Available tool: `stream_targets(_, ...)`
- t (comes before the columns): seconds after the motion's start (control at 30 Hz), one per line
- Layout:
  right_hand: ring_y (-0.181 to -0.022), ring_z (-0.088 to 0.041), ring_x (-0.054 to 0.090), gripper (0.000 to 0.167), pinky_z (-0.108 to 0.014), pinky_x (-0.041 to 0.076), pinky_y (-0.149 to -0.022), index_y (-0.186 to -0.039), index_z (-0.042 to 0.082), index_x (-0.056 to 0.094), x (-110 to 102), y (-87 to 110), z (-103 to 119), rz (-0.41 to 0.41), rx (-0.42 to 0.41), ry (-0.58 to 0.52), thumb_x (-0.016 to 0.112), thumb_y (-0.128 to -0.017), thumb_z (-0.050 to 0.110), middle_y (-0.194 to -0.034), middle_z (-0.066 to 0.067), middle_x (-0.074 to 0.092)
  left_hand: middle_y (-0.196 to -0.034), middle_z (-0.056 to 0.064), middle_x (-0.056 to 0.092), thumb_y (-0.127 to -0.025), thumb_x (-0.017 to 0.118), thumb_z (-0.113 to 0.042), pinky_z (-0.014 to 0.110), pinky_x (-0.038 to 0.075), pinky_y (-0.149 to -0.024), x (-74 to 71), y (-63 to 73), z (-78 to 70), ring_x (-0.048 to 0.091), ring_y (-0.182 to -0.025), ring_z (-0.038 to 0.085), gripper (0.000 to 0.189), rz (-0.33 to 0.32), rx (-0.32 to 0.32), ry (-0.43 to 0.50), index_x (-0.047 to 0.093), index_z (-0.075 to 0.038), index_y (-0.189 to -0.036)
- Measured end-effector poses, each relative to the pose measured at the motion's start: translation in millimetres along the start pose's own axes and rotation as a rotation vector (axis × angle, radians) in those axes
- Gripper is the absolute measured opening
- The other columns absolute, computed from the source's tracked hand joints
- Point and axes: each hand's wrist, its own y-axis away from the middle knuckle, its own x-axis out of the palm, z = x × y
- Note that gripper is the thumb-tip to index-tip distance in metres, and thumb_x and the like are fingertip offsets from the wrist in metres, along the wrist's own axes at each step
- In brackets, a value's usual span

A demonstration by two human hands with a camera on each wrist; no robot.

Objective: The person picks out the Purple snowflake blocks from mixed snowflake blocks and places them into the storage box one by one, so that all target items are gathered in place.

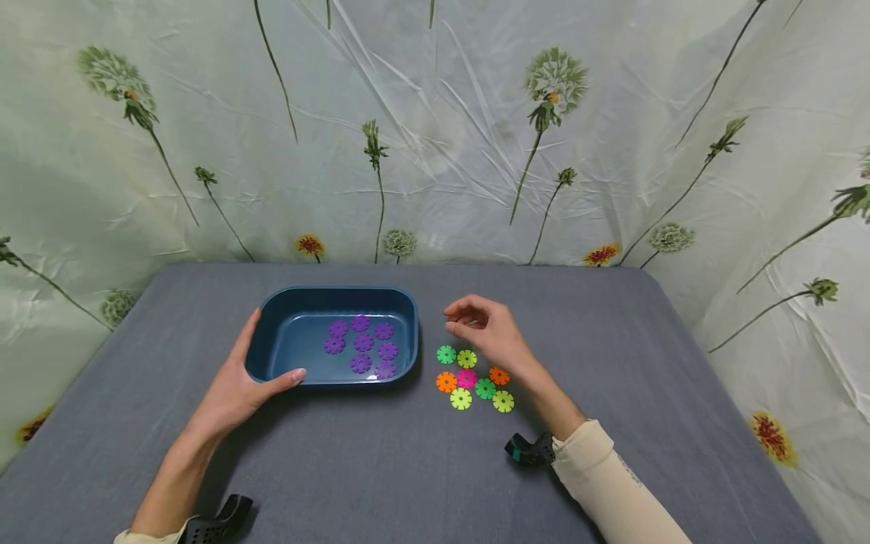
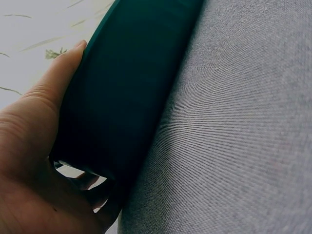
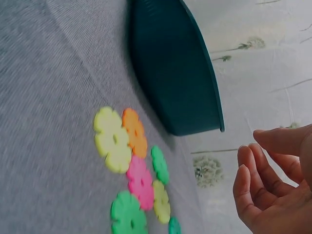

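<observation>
My left hand (image 1: 231,393) grips a dark blue plastic tub (image 1: 272,369) at its left end. The thumb lies over the front rim and the fingers reach around the side; in the left wrist view the thumb touches the rim of the tub (image 2: 122,83). Inside the tub lie several purple flower-shaped discs (image 1: 363,342). To the right of it, my right hand (image 1: 492,332) hovers over the table with loosely bent fingers and nothing between them. Just below that hand lie several notched discs, among them pink (image 1: 466,378), orange (image 1: 445,382), green (image 1: 485,388) and yellow (image 1: 461,399).
A grey cloth-covered table (image 1: 381,468) carries everything. Behind it hangs a pale curtain (image 1: 448,151) printed with dandelions. Black wrist mounts sit on both forearms, the right one (image 1: 530,449) close to the front of the loose discs.
</observation>
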Motion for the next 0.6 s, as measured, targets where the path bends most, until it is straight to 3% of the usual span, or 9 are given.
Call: stream_targets(0.6, -0.095, -0.020, 0.069, 0.024, -0.026, 0.057, -0.079, -0.118, -0.002, 0.072, -21.8, 16.6, -25.5, -0.012, 0.031, 0.036, 0.073, -0.097, 0.011, -0.112, -0.016, 0.074, -0.175, 0.024, -0.010, -0.088, 0.081, -0.045, 0.085, 0.023, -0.110, -0.3, -0.2, -1.8, 0.012, -0.152, 0.063, 0.127, 0.001, -0.003, 0.008, -0.019, -0.035, -0.165)
